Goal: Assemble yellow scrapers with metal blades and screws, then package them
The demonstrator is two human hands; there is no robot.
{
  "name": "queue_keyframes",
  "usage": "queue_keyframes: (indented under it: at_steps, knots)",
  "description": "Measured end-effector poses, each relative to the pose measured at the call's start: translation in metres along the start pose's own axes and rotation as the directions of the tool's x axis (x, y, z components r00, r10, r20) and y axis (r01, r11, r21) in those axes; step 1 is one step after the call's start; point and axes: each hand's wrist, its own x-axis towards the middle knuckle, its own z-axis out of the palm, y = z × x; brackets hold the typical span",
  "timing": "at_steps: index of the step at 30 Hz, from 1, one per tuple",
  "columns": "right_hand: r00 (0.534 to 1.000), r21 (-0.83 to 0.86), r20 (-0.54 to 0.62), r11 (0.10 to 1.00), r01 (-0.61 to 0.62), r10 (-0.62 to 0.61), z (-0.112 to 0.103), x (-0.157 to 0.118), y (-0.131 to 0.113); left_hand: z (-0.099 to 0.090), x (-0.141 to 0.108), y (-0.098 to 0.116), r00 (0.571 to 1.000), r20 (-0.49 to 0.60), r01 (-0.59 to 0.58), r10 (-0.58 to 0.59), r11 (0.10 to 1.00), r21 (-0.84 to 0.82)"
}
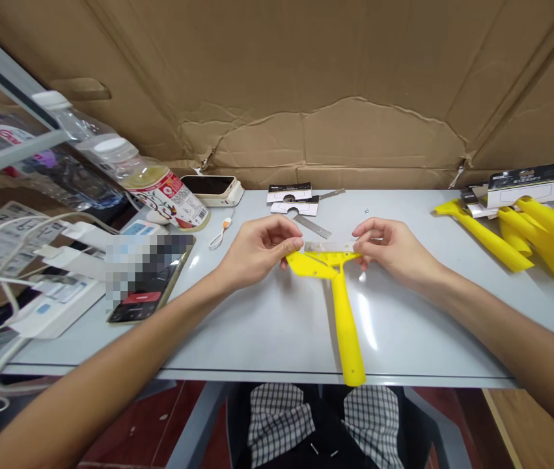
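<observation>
I see the left hand [263,251] and right hand [394,249] pinching opposite ends of a flat metal blade [329,247] at the head of a yellow scraper [345,312], whose handle points toward the person over the white table [267,339]. Just beyond them I have a loose blade [312,227] beside black-and-white cards [296,206], with more yellow scrapers [545,231] at the right.

Yellow T-shaped scraper [347,326], grip pointing near, flat silvery blade [328,247] running left to right along its far edge
</observation>
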Motion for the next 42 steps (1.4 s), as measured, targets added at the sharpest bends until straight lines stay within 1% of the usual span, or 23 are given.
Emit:
queue_keyframes:
  at_steps: [3, 6, 9, 11, 16, 19, 21, 22, 25, 27, 30, 32, 34, 36, 37, 39, 42]
  knots:
    - [1.0, 0.006, 0.001, 1.0, 0.003, -0.003, 0.001, 0.0, -0.001, 0.001, 0.002, -0.003, 0.998, -0.044, 0.051, -0.055, 0.994, -0.093]
    - [1.0, -0.016, -0.001, 1.0, 0.0, 0.0, 0.001, 0.0, -0.002, -0.002, 0.004, -0.006, 0.994, -0.054, 0.087, -0.096, 0.985, -0.15]
    - [1.0, -0.031, -0.001, 0.999, 0.005, -0.005, 0.0, -0.001, -0.002, -0.002, 0.004, -0.007, 0.995, -0.05, 0.073, -0.085, 0.976, -0.203]
    - [1.0, -0.023, 0.003, 1.0, 0.01, -0.01, -0.001, -0.001, -0.001, 0.001, 0.003, -0.007, 0.997, -0.057, 0.046, -0.059, 0.976, -0.213]
    - [1.0, 0.004, 0.015, 1.0, 0.016, -0.016, -0.001, 0.0, 0.001, 0.014, -0.003, -0.01, 0.994, -0.105, -0.015, -0.001, 0.989, -0.15]
    - [0.999, 0.013, 0.023, 1.0, 0.022, -0.022, -0.001, 0.0, 0.002, 0.016, -0.004, -0.013, 0.992, -0.127, -0.022, 0.018, 0.999, -0.034]
    - [0.999, 0.025, 0.03, 0.999, 0.028, -0.029, -0.001, 0.0, 0.002, 0.015, -0.004, -0.015, 0.992, -0.129, -0.008, 0.009, 1.0, 0.006]
    - [0.999, 0.03, 0.031, 0.999, 0.031, -0.032, -0.001, -0.001, 0.002, 0.014, -0.004, -0.015, 0.993, -0.118, 0.007, -0.008, 1.0, -0.009]
    - [0.999, 0.041, 0.029, 0.999, 0.03, -0.031, 0.0, -0.002, 0.0, 0.014, -0.003, -0.015, 0.995, -0.049, 0.08, -0.086, 0.989, -0.121]
    - [0.999, 0.041, 0.036, 0.999, 0.024, -0.026, 0.001, -0.003, -0.001, 0.015, -0.003, -0.015, 0.992, -0.023, 0.118, -0.123, 0.981, -0.153]
    - [0.998, 0.02, 0.047, 0.999, 0.028, -0.029, 0.002, -0.004, -0.002, 0.016, -0.004, -0.013, 0.983, 0.005, 0.181, -0.184, 0.963, -0.199]
    - [0.998, 0.003, 0.046, 0.999, 0.032, -0.032, 0.002, -0.005, -0.003, 0.016, -0.005, -0.012, 0.971, 0.045, 0.24, -0.237, 0.937, -0.252]
    - [0.999, -0.004, 0.043, 0.999, 0.032, -0.031, 0.002, -0.006, -0.004, 0.014, -0.005, -0.012, 0.955, 0.094, 0.297, -0.283, 0.922, -0.247]
    - [0.999, -0.006, 0.045, 1.0, 0.029, -0.029, 0.003, -0.006, -0.005, 0.012, -0.004, -0.012, 0.941, 0.147, 0.329, -0.305, 0.927, -0.179]
    - [0.998, -0.007, 0.047, 1.0, 0.028, -0.028, 0.003, -0.006, -0.006, 0.011, -0.003, -0.012, 0.938, 0.172, 0.326, -0.302, 0.935, -0.139]
    - [0.998, -0.009, 0.054, 1.0, 0.028, -0.028, 0.003, -0.006, -0.006, 0.009, -0.002, -0.013, 0.944, 0.2, 0.282, -0.262, 0.956, -0.078]
    - [0.997, 0.005, 0.065, 1.0, 0.029, -0.029, 0.003, -0.006, -0.007, 0.008, 0.0, -0.013, 0.965, 0.197, 0.182, -0.173, 0.983, -0.03]
